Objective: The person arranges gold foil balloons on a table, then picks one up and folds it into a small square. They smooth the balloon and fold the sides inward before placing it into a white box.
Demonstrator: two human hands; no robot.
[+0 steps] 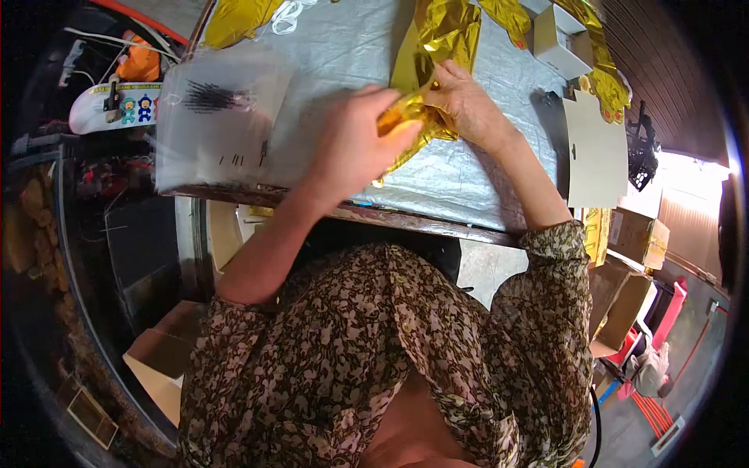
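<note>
A crumpled piece of shiny gold foil [445,31] stretches from the far edge of the table down between my two hands. My right hand [472,109] pinches it between thumb and fingers. Blurred by motion, my left hand [355,144] has a fold of the same foil between its thumb and fingers. The foil's lower end hangs near the table's front edge. Its exact kind I cannot make out.
A silvery sheet covers the table [328,58]. Clear plastic bags [226,144] with thin dark pieces lie left. At right are a small white box [558,43], a flat cardboard piece [597,152] and more gold foil [608,90]. Cardboard boxes [620,300] stand below.
</note>
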